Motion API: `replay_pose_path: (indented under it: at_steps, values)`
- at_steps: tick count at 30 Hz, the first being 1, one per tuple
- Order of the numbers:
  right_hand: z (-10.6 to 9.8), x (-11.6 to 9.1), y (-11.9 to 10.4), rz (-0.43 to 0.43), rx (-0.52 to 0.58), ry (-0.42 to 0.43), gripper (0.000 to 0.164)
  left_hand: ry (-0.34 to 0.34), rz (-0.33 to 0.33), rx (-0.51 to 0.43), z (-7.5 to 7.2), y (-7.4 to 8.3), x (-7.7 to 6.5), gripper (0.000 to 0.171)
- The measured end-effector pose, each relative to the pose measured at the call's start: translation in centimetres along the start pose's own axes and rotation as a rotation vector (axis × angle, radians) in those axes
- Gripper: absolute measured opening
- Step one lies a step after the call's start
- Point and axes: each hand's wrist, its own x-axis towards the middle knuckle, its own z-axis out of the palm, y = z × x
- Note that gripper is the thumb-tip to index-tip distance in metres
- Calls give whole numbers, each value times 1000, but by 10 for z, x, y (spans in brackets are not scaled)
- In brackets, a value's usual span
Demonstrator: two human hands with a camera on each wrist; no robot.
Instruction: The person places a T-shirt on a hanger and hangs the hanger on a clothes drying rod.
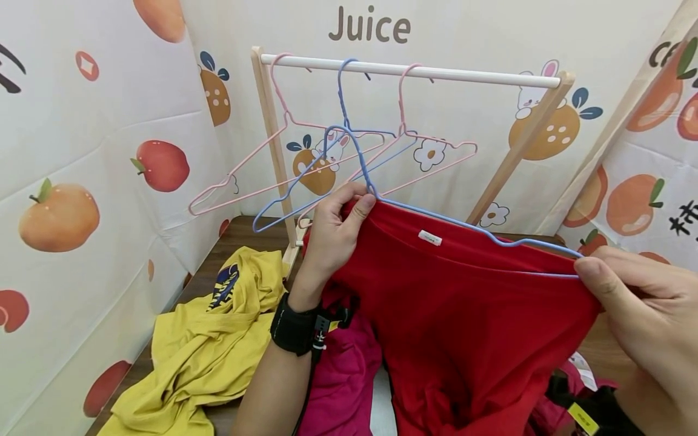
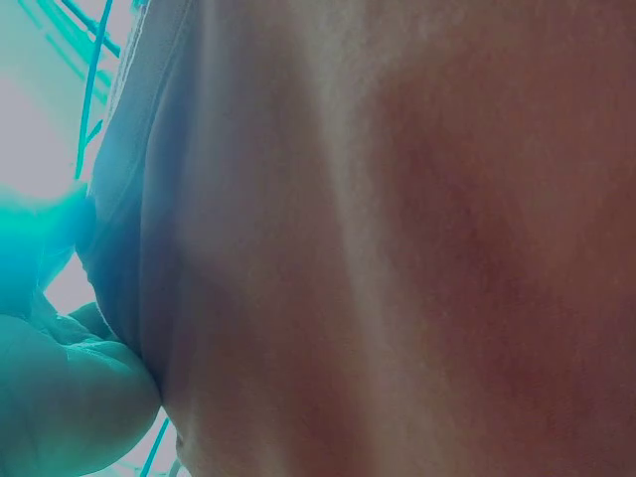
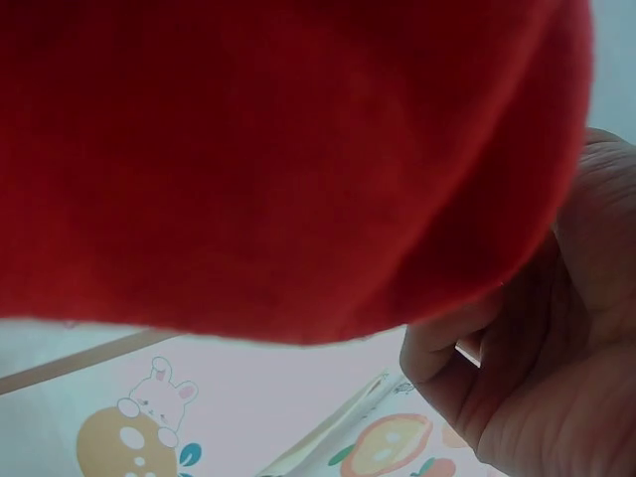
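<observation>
Red garment [image 1: 474, 321] and blue hanger [image 1: 436, 215], two-handed pinch

Backdrop [image 1: 463, 33] read "Juice" above the rack [image 1: 491, 75]. White label [image 1: 430, 238] inside garment was too small to read; print [image 1: 225, 284] on yellow cloth [image 1: 218, 351], left, was illegible. Left hand [image 1: 337, 229] pinched garment's edge by the hook's base; right hand [image 1: 649, 303] pinched garment at hanger's right end. Garment hung between and below both grips.
</observation>
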Motion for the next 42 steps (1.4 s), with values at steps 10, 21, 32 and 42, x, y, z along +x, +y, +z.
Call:
replay_pose_path:
  at_steps: [10, 21, 32, 42]
  values:
    - [3, 1, -1, 11, -30, 54, 20, -34, -4, 22, -4, -5, 2, 13]
    - [4, 2, 6, -54, 79, 94, 19, -115, 0, 129, -4, -6, 0, 13]
    - [5, 4, 12, -113, 234, 73, 19, -223, -35, 201, -1, -1, -1, 15]
    - [8, 6, 4, -93, -59, 85, 27, -328, 27, 311, 9, -4, -2, 16]
